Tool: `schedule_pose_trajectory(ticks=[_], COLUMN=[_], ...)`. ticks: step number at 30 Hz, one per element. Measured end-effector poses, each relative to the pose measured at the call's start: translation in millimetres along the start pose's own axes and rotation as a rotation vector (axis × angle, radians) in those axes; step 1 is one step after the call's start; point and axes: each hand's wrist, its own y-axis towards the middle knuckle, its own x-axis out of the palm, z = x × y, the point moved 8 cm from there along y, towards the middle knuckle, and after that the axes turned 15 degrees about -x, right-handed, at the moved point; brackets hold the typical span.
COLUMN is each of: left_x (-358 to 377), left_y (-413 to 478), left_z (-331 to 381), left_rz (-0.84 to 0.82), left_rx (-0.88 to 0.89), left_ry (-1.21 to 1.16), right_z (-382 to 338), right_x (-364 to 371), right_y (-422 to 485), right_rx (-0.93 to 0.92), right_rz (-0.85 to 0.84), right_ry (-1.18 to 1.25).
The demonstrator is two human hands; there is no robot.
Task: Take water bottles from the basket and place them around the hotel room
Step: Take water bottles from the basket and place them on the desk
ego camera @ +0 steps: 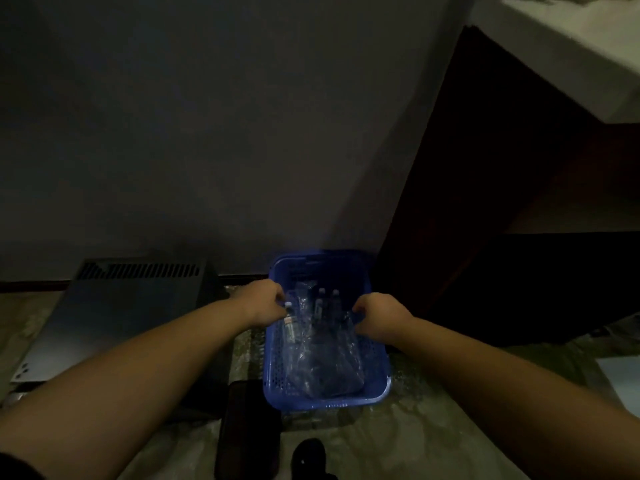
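A blue plastic basket [375, 386] stands on the pale floor against the wall. Inside it lies a clear plastic wrap [322, 362] holding water bottles; two upright bottles [328, 301] with white caps show at its far end. My left hand [261, 303] is at the basket's left rim, fingers closed around the neck of a water bottle [290, 327] with a white cap. My right hand [377, 318] reaches in from the right and pinches the plastic wrap beside the bottles. The room is dim, so the lower bottles are hard to make out.
A dark metal box with vent slots [114, 313] lies on the floor left of the basket. A dark wooden cabinet [485, 202] stands to the right under a white surface [571, 46]. A dark flat object [247, 427] and a black shoe [310, 455] lie near me.
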Motion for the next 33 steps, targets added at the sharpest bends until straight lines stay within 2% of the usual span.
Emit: schedule_pose_trajectory(ticks=[6,11,18,22,25,29,33], left_x=[34,109,253,295,353,426,461], left_y=[38,96,223,325,389,451,487], left_z=[4,-6,-36,-64,-78,-94,-107], left_rz=[-0.068,-0.116,-0.164,-0.013,0.005,-0.043,-0.081], left_rx=[-0.061,-0.141,-0.176,-0.211,-0.223,-0.261,-0.291], left_ry=[-0.083,-0.136,-0.111,-0.152,-0.165,-0.198,-0.294], right_z=[28,75,170,230,266,293,302], right_x=[19,62,202,275,332,396,433], right_y=[38,97,203,284,338,390,415], right_rx=[-0.016,-0.05,-0.003,0.028,0.034,0.051,0.016], right_rz=[-0.075,-0.137,-0.16,-0.119,-0.121,-0.122,-0.151], right_ry=[0.019,0.039,0.139,0.136,0.07,0.138,0.166])
